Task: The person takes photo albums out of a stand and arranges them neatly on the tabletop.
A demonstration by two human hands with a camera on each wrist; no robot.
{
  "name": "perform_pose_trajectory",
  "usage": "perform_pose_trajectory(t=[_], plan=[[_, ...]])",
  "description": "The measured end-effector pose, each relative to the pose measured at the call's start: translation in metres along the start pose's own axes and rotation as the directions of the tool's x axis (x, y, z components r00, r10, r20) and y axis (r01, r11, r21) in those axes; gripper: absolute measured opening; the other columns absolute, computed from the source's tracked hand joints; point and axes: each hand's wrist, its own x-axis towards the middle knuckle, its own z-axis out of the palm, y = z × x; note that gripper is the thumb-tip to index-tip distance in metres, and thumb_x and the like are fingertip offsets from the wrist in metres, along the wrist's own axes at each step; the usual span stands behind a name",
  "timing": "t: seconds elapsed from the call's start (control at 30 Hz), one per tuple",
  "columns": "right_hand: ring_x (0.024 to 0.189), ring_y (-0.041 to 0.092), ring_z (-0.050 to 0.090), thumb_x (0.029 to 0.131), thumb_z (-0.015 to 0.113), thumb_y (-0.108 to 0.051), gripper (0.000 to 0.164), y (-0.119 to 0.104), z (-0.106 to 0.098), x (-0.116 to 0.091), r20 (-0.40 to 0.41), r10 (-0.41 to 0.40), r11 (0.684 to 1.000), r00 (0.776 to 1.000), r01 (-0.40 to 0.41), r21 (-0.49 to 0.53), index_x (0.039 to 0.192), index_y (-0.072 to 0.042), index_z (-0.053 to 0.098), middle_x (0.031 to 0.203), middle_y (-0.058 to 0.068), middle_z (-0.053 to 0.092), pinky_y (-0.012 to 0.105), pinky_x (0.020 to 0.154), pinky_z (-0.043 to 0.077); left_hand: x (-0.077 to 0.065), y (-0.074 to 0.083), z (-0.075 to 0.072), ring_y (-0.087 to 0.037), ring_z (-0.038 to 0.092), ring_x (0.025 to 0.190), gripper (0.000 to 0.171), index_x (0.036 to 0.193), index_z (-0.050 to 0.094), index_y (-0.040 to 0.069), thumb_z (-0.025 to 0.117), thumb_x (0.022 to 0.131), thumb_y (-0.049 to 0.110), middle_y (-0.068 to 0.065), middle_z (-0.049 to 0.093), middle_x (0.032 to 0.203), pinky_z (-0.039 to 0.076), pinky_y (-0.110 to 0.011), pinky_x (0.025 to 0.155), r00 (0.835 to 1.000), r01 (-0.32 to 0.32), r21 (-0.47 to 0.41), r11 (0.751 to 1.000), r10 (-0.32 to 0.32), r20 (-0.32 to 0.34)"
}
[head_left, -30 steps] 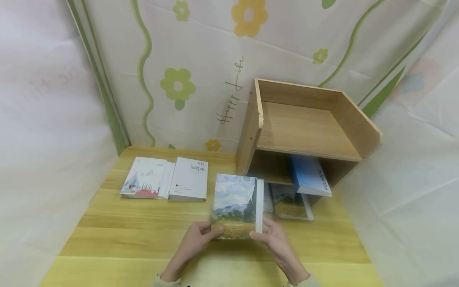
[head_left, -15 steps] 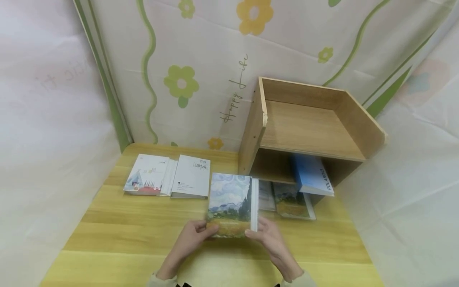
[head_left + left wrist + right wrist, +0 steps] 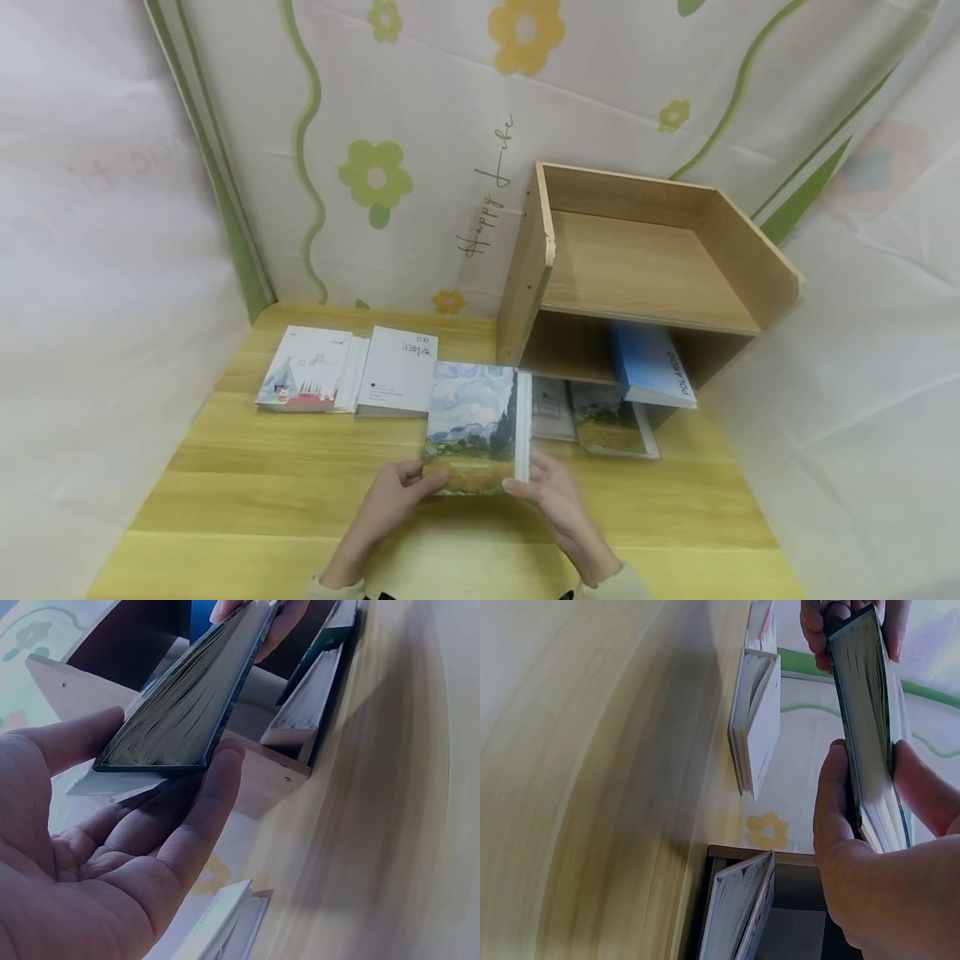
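Both hands hold up a book (image 3: 471, 425) with a painted landscape cover of clouds, dark trees and a golden field. A pale strip runs down its right side. My left hand (image 3: 392, 502) grips the lower left corner, thumb on the cover and fingers underneath. The lower right corner is pinched by my right hand (image 3: 558, 504), its thumb over the pale strip. Seen from the left wrist, the page edges (image 3: 176, 712) show between dark cover boards, with the left thumb and fingers on opposite sides. In the right wrist view, the right thumb and fingers clasp the book's other end.
A wooden shelf (image 3: 622, 267) stands at the back right. A blue book (image 3: 652, 367) sticks out of its compartment; another landscape-covered book (image 3: 611, 421) and a pale one (image 3: 552, 408) lie below. Back left lie a white book (image 3: 397, 372) and an illustrated one (image 3: 306, 367).
The landscape book has moved left in both hands, away from the shelf, so more of the pale book under the shelf shows. The grip looks the same.
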Motion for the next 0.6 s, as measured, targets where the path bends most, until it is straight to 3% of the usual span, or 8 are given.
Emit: perform_pose_trajectory(t=[0.17,0.33,0.4,0.47,0.53,0.6], plan=[[0.102,0.031,0.065,0.081,0.076,0.001,0.058,0.001,0.006,0.003,-0.005,0.001,1.0,1.0,-0.001,-0.014,0.133,0.011,0.052,0.119,0.026,0.063,0.041,0.087,0.054,0.001,-0.001,-0.005,-0.038,0.069,0.084,0.047,0.064,0.043,0.01,0.073,0.089,0.035,-0.016,0.062,0.067,0.057,-0.042,0.078,0.999,0.033,0.03,0.999,-0.032,-0.035],[0.109,0.033,0.062,0.079,0.078,-0.002,0.06,0.003,0.014,0.008,-0.016,-0.01,0.998,1.0,0.009,-0.065,0.133,0.008,0.054,0.122,0.024,0.063,0.049,0.094,0.049,-0.001,0.0,-0.012,-0.031,0.067,0.071,0.052,0.064,0.039,0.009,0.073,0.088,0.038,0.0,0.043,0.054,0.049,-0.03,0.06,0.995,0.068,0.073,0.995,-0.063,-0.075],[0.111,0.034,0.061,0.078,0.079,-0.003,0.061,0.004,0.018,0.01,-0.022,-0.016,0.996,1.0,0.014,-0.086,0.133,0.007,0.054,0.123,0.023,0.062,0.052,0.097,0.047,-0.001,0.0,-0.014,-0.023,0.059,0.058,0.054,0.064,0.036,0.009,0.074,0.088,0.038,0.003,0.032,0.053,0.042,-0.026,0.054,0.994,0.08,0.068,0.995,-0.074,-0.085],[0.112,0.034,0.06,0.078,0.079,-0.003,0.06,0.006,0.021,0.011,-0.025,-0.016,0.995,1.0,0.013,-0.097,0.132,0.006,0.055,0.122,0.022,0.063,0.054,0.098,0.045,-0.001,-0.001,-0.017,-0.015,0.047,0.049,0.054,0.064,0.035,0.009,0.074,0.088,0.037,0.003,0.029,0.052,0.036,-0.024,0.051,0.992,0.087,0.062,0.994,-0.082,-0.092],[0.111,0.034,0.061,0.078,0.079,-0.003,0.06,0.006,0.024,0.013,-0.024,-0.017,0.995,1.0,0.015,-0.1,0.132,0.006,0.056,0.122,0.021,0.064,0.055,0.098,0.044,-0.001,-0.003,-0.019,-0.012,0.031,0.047,0.054,0.063,0.036,0.009,0.075,0.088,0.036,0.003,0.029,0.052,0.032,-0.023,0.048,0.99,0.094,0.063,0.994,-0.087,-0.106],[0.111,0.034,0.061,0.077,0.079,-0.002,0.06,0.008,0.026,0.014,-0.02,-0.023,0.995,1.0,0.021,-0.099,0.132,0.005,0.056,0.121,0.021,0.064,0.056,0.098,0.044,-0.001,-0.005,-0.02,-0.011,0.026,0.047,0.053,0.063,0.036,0.009,0.075,0.087,0.035,0.003,0.03,0.052,0.03,-0.023,0.047,0.989,0.097,0.064,0.993,-0.088,-0.122]])
